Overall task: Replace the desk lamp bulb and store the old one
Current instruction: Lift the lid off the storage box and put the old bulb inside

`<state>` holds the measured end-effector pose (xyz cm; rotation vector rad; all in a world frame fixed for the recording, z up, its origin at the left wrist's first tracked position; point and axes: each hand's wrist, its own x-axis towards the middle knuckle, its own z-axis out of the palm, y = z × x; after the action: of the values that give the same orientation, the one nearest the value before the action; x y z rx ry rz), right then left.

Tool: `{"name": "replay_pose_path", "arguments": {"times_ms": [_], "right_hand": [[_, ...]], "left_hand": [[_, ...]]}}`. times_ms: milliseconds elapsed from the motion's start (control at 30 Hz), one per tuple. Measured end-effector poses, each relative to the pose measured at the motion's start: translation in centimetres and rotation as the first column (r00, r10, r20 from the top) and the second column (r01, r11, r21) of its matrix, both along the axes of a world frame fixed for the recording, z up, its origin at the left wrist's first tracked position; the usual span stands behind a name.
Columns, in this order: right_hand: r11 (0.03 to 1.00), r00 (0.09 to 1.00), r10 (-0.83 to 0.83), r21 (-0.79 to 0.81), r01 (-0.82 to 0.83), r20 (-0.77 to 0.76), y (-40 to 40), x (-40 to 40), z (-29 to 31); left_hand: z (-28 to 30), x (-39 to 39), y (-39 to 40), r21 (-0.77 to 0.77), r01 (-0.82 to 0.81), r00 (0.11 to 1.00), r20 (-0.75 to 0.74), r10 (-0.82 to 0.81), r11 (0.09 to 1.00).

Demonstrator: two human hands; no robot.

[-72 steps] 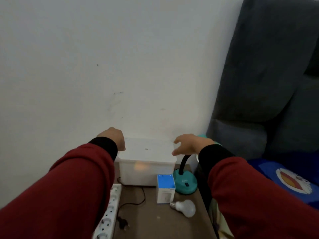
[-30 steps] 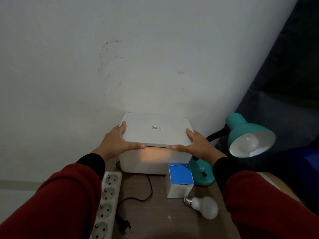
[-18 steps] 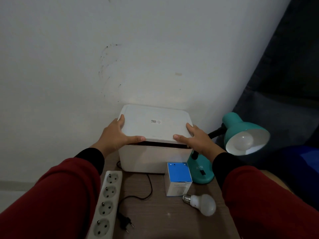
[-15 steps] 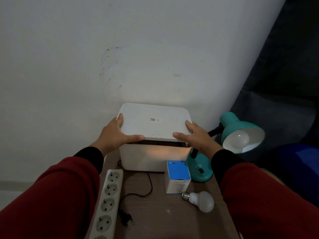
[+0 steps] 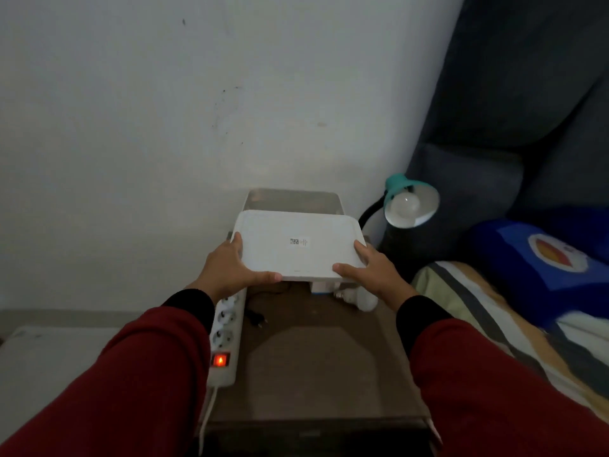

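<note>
Matt white plastic lid (image 5: 296,245), dull brown wood-look table (image 5: 316,357), glossy white plastic power strip (image 5: 227,324).

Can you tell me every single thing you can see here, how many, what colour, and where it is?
White plastic box lid: one, white, held above the table in front of the box.
Open white storage box: one, white, at the table's back against the wall.
Teal desk lamp: one, teal shade with a black neck, right of the box, a white bulb fitted.
Loose white light bulb: one, white, on the table under the lid's right corner.
Small blue and white carton: one, mostly hidden beneath the lid.
White power strip: one, white with a lit red switch, along the table's left edge.
Black plug: one, black, beside the strip.
Brown wooden table: one, brown.
Left hand: grips the lid's left edge.
Right hand: grips the lid's right edge.
</note>
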<state>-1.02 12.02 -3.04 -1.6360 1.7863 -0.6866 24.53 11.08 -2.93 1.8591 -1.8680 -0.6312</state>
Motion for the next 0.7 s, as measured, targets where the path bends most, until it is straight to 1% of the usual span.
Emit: {"name": "replay_pose_path", "arguments": {"times_ms": [100, 167, 233, 333, 433, 500, 600, 700], "right_hand": [[0.999, 0.998, 0.0, 0.034, 0.002, -0.068, 4.1, -0.9, -1.9], [0.998, 0.995, 0.016, 0.061, -0.01, -0.099, 6.5, -1.3, -3.0], [0.997, 0.995, 0.017, 0.083, -0.008, -0.101, 8.4, -1.6, -4.4], [0.993, 0.996, -0.012, 0.116, 0.022, -0.088, 10.7, -2.1, -6.5], [0.988, 0.994, -0.033, 0.146, 0.048, -0.1, 12.1, -2.7, -8.3], [0.984, 0.992, -0.016, 0.174, 0.038, -0.122, 12.7, -3.0, -9.1], [0.969, 0.979, 0.038, 0.247, 0.013, -0.199, 13.3, -3.1, -10.1], [0.956, 0.949, 0.112, 0.293, -0.022, -0.295, 13.5, -2.8, -10.8]], "left_hand": [[-2.0, -0.8, 4.4, 0.017, 0.003, 1.0, 0.01, -0.004, 1.0], [-3.6, -1.2, 7.1, 0.053, 0.01, 1.0, -0.022, -0.009, 0.999], [-5.3, -1.7, 9.2, 0.095, 0.012, 0.999, -0.051, -0.007, 0.995], [-7.3, -2.5, 11.3, 0.162, 0.013, 1.0, -0.024, -0.009, 0.987], [-9.0, -3.1, 12.5, 0.189, 0.014, 1.0, -0.023, -0.01, 0.982], [-9.9, -3.4, 12.9, 0.207, 0.025, 1.0, 0.004, -0.026, 0.978], [-10.9, -3.6, 13.5, 0.256, 0.033, 0.992, 0.109, -0.062, 0.966], [-11.6, -3.7, 13.6, 0.281, 0.032, 0.986, 0.151, -0.077, 0.959]]}}
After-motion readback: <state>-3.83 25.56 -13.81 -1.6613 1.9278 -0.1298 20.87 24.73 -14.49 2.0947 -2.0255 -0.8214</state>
